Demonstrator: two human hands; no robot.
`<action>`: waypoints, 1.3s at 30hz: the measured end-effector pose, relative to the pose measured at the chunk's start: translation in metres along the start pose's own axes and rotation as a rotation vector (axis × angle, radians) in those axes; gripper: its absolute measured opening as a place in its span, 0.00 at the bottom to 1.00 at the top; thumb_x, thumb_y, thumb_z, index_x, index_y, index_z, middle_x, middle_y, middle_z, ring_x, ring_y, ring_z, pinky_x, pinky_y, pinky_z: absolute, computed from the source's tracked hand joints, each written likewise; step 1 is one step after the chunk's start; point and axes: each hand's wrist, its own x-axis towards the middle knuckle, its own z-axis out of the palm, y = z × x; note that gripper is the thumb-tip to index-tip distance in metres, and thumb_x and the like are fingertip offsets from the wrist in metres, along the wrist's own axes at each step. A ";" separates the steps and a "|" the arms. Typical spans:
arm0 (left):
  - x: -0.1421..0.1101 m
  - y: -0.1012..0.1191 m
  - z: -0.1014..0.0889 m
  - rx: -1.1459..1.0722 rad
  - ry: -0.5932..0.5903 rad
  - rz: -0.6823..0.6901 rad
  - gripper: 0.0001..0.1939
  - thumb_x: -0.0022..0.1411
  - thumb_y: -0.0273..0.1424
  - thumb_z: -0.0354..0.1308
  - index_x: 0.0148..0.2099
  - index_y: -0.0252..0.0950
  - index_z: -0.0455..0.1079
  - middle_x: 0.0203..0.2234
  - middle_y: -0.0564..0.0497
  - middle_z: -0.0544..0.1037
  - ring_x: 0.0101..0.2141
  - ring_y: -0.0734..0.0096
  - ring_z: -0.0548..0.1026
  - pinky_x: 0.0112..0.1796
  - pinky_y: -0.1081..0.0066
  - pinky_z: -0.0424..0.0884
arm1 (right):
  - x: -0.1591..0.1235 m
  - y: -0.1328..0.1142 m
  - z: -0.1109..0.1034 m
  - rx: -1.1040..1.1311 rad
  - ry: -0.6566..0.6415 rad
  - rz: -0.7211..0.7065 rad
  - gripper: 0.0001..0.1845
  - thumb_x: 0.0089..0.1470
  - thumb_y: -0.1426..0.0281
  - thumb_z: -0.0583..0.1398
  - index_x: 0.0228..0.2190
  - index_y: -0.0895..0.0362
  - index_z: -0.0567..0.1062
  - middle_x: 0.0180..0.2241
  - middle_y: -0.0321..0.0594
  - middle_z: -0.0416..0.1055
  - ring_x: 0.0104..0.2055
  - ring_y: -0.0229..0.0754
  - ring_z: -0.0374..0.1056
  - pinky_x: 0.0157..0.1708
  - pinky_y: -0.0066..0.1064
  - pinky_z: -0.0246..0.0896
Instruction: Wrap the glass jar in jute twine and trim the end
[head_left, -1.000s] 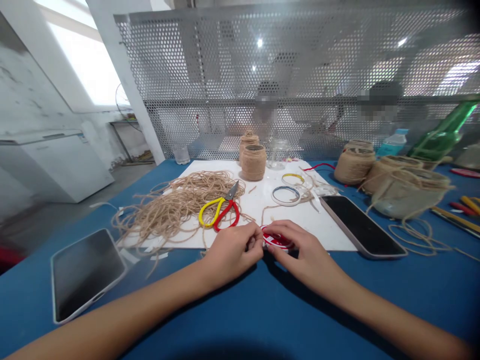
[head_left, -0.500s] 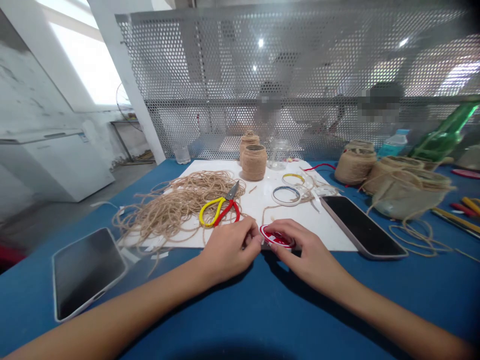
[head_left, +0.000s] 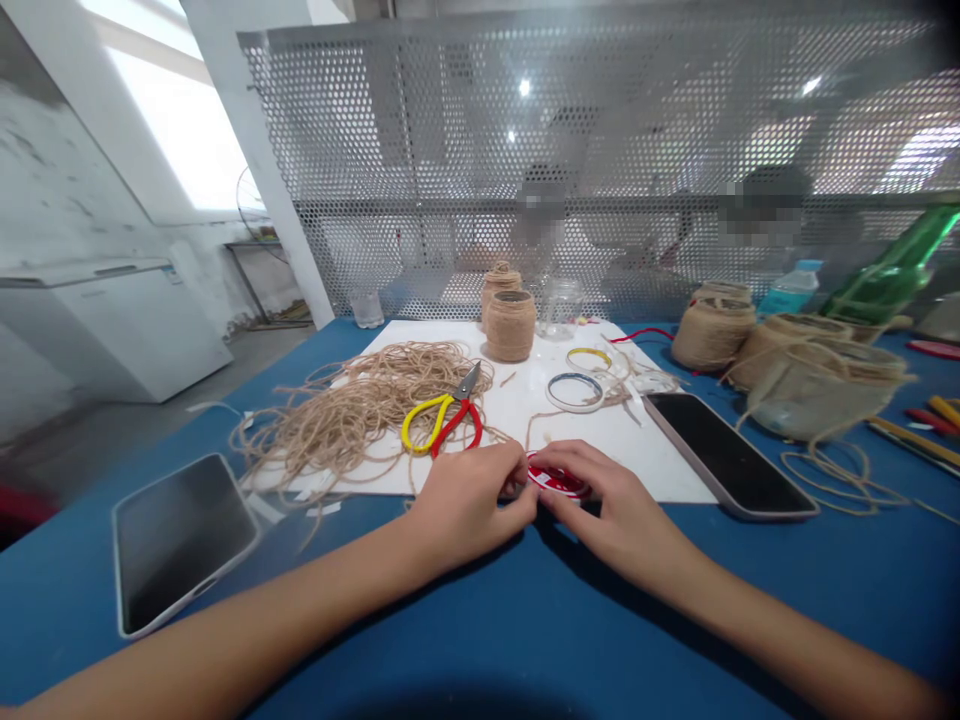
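My right hand [head_left: 604, 495] has its fingers curled over a flat, round red-and-white roll [head_left: 553, 480], perhaps tape, near the front edge of the white sheet [head_left: 660, 470]. Against the roll's left edge, my left hand [head_left: 472, 500] is closed in a pinch, its fingertips touching those of the right. Whatever lies between the left thumb and finger is too small to make out. Just beyond the left hand rest scissors [head_left: 444, 420] with one yellow and one red handle, blades spread, partly on a loose heap of jute twine [head_left: 360, 405].
Twine-wrapped jars [head_left: 510, 328] and a clear glass jar [head_left: 561, 308] stand behind. Two thin rings, one pale [head_left: 574, 393] and one yellow [head_left: 589, 358], lie centrally. Phones flank the hands: left [head_left: 184, 545], right [head_left: 727, 455]. More wrapped jars [head_left: 712, 335] and a green bottle [head_left: 885, 270] are right.
My left hand has shifted slightly right, closer to the right hand, covering more of the roll's left edge. The right hand stays over the roll. The view has shifted slightly.
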 end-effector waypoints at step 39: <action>0.014 -0.009 -0.016 -1.091 -0.032 -0.487 0.04 0.55 0.27 0.46 0.29 0.35 0.55 0.27 0.50 0.73 0.24 0.77 0.72 0.29 0.72 0.71 | 0.009 0.010 -0.024 -0.009 0.132 0.195 0.08 0.52 0.70 0.54 0.32 0.56 0.72 0.30 0.37 0.73 0.32 0.41 0.66 0.33 0.31 0.61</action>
